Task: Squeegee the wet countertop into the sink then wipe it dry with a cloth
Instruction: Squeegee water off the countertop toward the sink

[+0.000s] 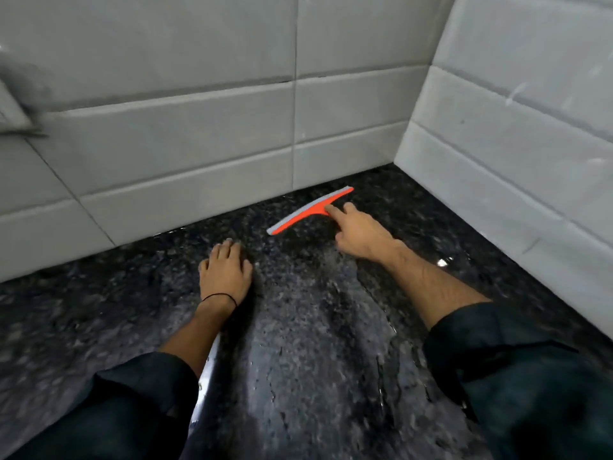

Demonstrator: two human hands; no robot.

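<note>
An orange squeegee [306, 212] with a grey rubber blade lies with its blade on the wet black granite countertop [315, 327], near the back tiled wall. My right hand [360, 232] grips its handle, which the fingers hide, with the index finger stretched along it toward the blade. My left hand [225, 272] rests flat on the counter to the left of the squeegee, fingers slightly apart, holding nothing. Water films and streaks show on the stone between my arms. No cloth is in view.
Grey tiled walls [185, 134] close the counter at the back and on the right [517, 154], forming a corner. A shiny metal edge [207, 376], possibly the sink's rim, shows under my left forearm. A blurred grey object [20, 104] sits at far left.
</note>
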